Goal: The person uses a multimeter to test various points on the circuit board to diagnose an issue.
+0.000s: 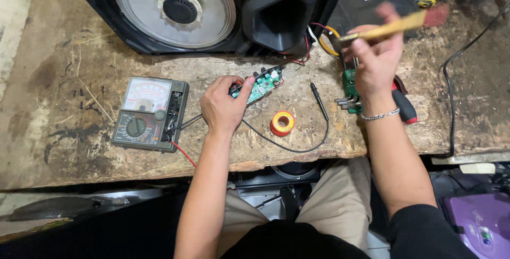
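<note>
My left hand (pixel 223 105) grips the near end of a small green circuit board (pixel 262 84) lying on the worn wooden bench (pixel 69 62). Thin red and black wires run from the board to a large black speaker box (pixel 212 9) at the back. My right hand (pixel 377 60), a chain bracelet on its wrist, holds a wooden-handled brush (pixel 396 25) raised above the bench; the brush is blurred. Under that hand lies a second green board (pixel 349 86) with metal parts.
An analog multimeter (pixel 150 113) sits left, its black probe (pixel 317 97) and lead curling past a red-and-yellow solder spool (pixel 282 122). A red-handled screwdriver (pixel 405 105) lies right. A black cable (pixel 449 94) crosses the far right. Purple device (pixel 478 222) below the bench.
</note>
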